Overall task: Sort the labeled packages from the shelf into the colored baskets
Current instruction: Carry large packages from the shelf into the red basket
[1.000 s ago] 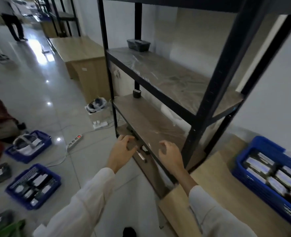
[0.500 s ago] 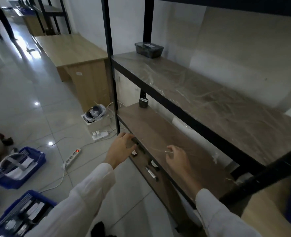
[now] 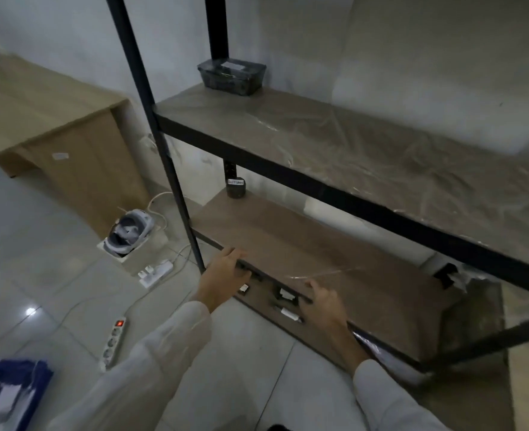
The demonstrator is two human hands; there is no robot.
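loose white long sleeves, left sleeve point(image 3: 151, 368) and right sleeve point(image 3: 391, 399), reach the wrists

Two hands, left hand point(image 3: 222, 275) and right hand point(image 3: 324, 306); one black rack point(image 3: 164, 150); one dark lidded box point(image 3: 231, 77); one labelled pot point(image 3: 236, 188); at least three small packages point(image 3: 285, 294); two power strips point(image 3: 114, 340); one blue basket point(image 3: 39, 387); one headset point(image 3: 129, 233); one wooden desk point(image 3: 39, 98)

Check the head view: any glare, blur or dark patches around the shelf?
Head view: dim; plastic wrap on the upper shelf glints; small packages below the lower board sit in shadow, labels unreadable; blue basket is blurred; a glare spot on the floor.
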